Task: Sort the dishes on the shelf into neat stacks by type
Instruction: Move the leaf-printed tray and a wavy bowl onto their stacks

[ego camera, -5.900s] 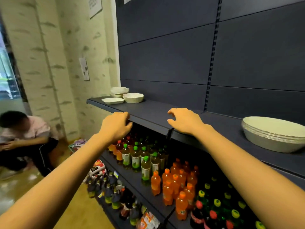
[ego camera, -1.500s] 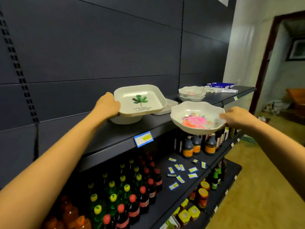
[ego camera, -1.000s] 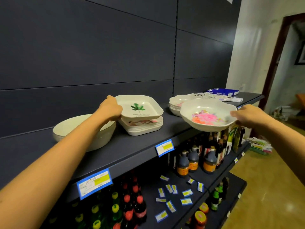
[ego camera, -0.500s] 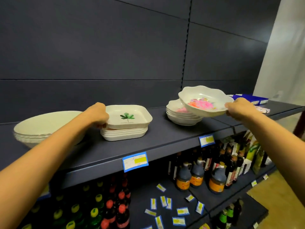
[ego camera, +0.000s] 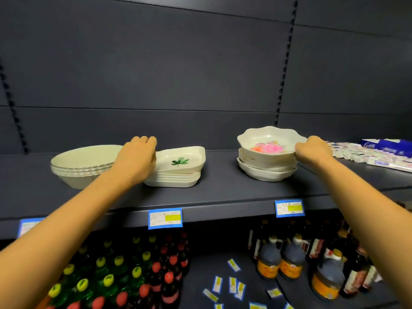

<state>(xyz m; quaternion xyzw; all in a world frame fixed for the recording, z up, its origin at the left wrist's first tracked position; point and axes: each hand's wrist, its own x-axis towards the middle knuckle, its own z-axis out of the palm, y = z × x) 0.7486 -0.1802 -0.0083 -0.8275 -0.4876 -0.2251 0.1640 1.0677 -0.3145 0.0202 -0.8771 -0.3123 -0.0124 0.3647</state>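
Currently, the cream square dish with a green leaf print (ego camera: 181, 160) sits tilted atop the stack of matching square dishes (ego camera: 174, 179) on the dark grey shelf (ego camera: 223, 186); my left hand (ego camera: 136, 160) grips its left edge. My right hand (ego camera: 312, 150) grips the scalloped white bowl with a pink flower print (ego camera: 268, 141), topping the stack of scalloped bowls (ego camera: 265, 167). Round cream bowls (ego camera: 82, 166) are stacked just beside.

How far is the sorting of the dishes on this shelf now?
Nearly done, it seems. Three stacks stand by type: round bowls, square leaf dishes and scalloped flower bowls. In hand: the left hand holds the top leaf dish, tilted; the right hand holds the top flower bowl, also tilted. Left: seat both level and let go.
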